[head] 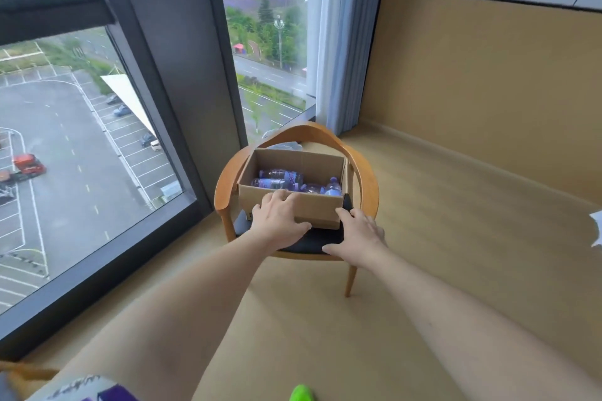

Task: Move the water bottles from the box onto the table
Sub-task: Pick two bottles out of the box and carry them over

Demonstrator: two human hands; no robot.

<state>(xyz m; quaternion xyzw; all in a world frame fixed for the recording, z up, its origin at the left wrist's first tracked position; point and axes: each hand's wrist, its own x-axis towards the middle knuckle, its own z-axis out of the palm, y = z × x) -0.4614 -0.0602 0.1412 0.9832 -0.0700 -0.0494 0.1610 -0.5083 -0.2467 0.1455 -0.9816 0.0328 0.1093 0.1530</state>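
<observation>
Bright room beside a tall window (97,140), pale wooden floor (423,238), tan panelled wall (488,75), blue-grey curtain (338,42) in the corner. Wooden armchair (365,179) with a dark seat standing close to the glass. Open cardboard box (293,205) resting on that seat, flaps gone or folded out of sight. Several water bottles (280,181) lying on their sides at the bottom of the box, purple labels, clear plastic; exact count hard to tell. No table in view.

Left hand (277,221) laid over the near wall of the box, fingers bent over the top edge, thumb low against the cardboard, so gripping the box. Right hand (358,231) at the near right corner, fingers spread and fairly straight, touching or just beside the cardboard; actual contact hard to judge.

Probably full bottles, so fairly heavy for their size, smooth and rounded, apt to roll and knock together if the box tilts. Plastic likely to give a little under a squeeze, not fragile. Best taken round the middle over the label, or by the neck under the cap. Box itself light and thin-walled, likely to sag if lifted by one wall; better supported from underneath or at both sides.
</observation>
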